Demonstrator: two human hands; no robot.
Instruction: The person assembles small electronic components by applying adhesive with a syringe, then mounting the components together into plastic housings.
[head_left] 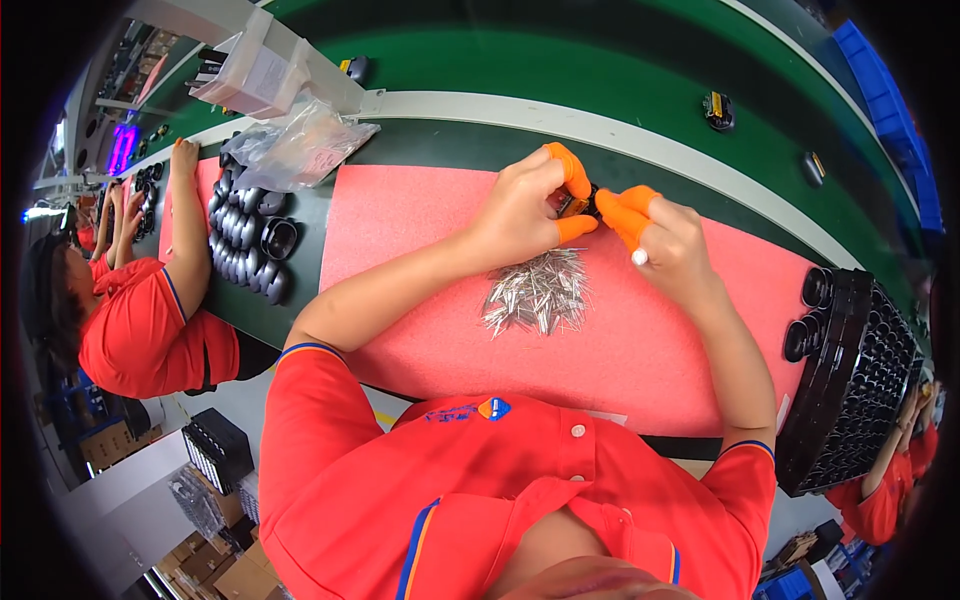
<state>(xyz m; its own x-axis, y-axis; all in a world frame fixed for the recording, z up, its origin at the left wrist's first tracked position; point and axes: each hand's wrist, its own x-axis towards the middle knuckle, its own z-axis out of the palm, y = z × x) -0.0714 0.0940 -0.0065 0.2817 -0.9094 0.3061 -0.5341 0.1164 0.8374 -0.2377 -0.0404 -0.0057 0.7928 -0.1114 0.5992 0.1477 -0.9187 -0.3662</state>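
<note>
My left hand [530, 205], with orange covers on its fingertips, grips a small dark part with an orange-red inside [572, 205] above the pink mat [420, 310]. My right hand [665, 240] also wears orange fingertip covers. Its fingers pinch together against the right side of that part, and whatever they hold is hidden. A small white rounded end [640, 257] shows at the right hand's curled fingers; I cannot tell what it belongs to. Just below both hands lies a loose pile of thin silvery metal pins [540, 292].
Black trays of round parts [850, 380] stand at the right. At the left are rows of dark rounded housings [240, 240], a plastic bag [310, 145] and a white bin [255, 65]. Beyond a pale rail, a green conveyor [600, 60] carries small parts. A co-worker [140, 320] sits left.
</note>
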